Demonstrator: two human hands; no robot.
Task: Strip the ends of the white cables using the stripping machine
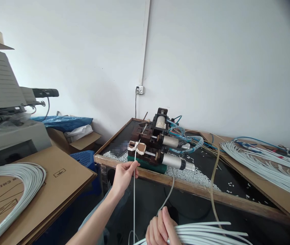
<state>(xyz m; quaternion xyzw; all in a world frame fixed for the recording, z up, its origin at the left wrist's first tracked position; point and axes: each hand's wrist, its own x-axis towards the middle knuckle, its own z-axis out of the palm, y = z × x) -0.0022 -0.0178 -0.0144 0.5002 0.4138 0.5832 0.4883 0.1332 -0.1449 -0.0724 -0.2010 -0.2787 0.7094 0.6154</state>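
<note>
Between the thumb and fingers of my left hand a single white cable is pinched. Its upper end reaches the front of a pneumatic machine, at a block wrapped with white ties; whether the tip is inside the block I cannot tell. My right hand is wrapped around a bundle of white cables at the bottom of the view, their ends fanning out to the right. Two silver cylinders stick out from the machine's right side, and a green base lies beneath it.
Small white offcuts lie around the machine on the wood-edged table. More white cables rest on cardboard at right. A coil of white cables lies on cardboard at left, near a blue plastic stool. Air hoses hang over the table edge.
</note>
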